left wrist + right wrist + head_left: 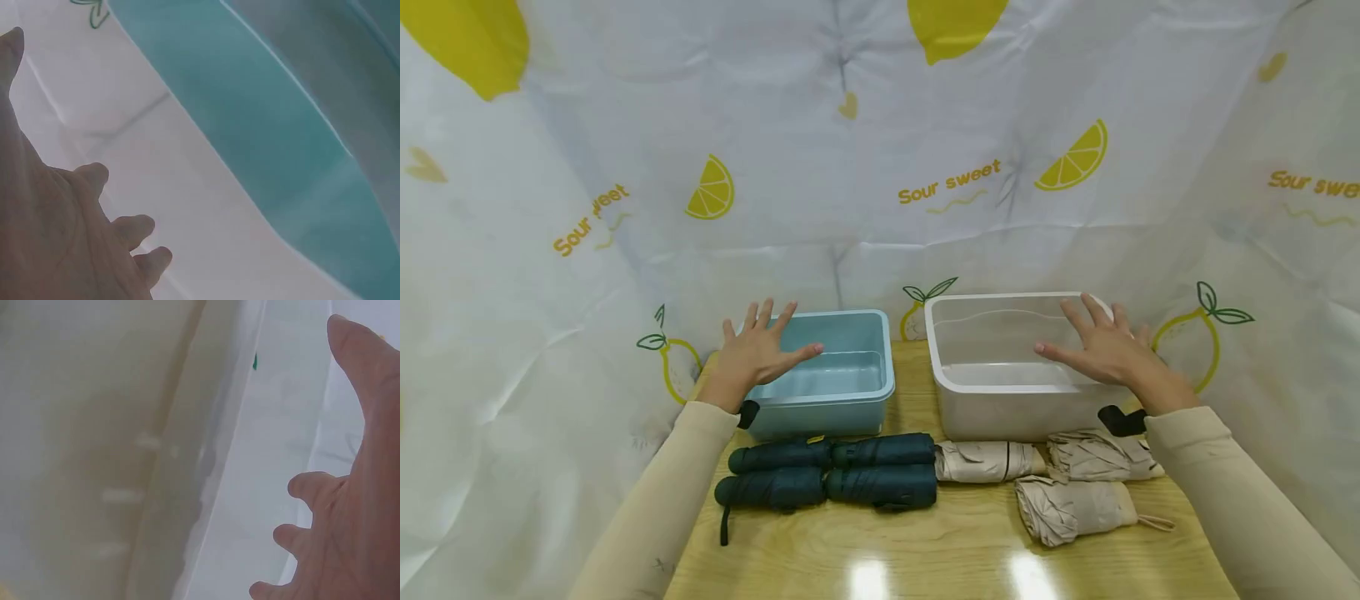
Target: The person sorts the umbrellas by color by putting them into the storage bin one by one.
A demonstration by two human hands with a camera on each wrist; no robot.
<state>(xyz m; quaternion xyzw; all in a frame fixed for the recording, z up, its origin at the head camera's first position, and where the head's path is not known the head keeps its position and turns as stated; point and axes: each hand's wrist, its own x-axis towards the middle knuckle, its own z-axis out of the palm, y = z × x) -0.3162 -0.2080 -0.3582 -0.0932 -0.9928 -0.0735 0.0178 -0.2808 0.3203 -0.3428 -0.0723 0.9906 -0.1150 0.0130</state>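
My left hand [758, 352] is held with fingers spread above the left side of a light blue bin [820, 412], holding nothing. Over the right part of a white bin [1000, 415], my right hand [1103, 350] is spread the same way and holds nothing. Both bins look bare inside. In front of the blue bin lie several dark folded umbrellas [880, 487] in two rows. Three beige folded umbrellas [1075, 508] lie before the white bin. In the wrist views, the left palm [56, 237] and right palm [350, 544] show beside the bins' walls.
A wooden table [865, 542] carries everything. White curtain fabric [805, 208] with lemon prints stands behind the bins and on both sides. A dark strap [724, 529] sticks out from one dark umbrella, and a beige loop [1156, 522] from a beige one.
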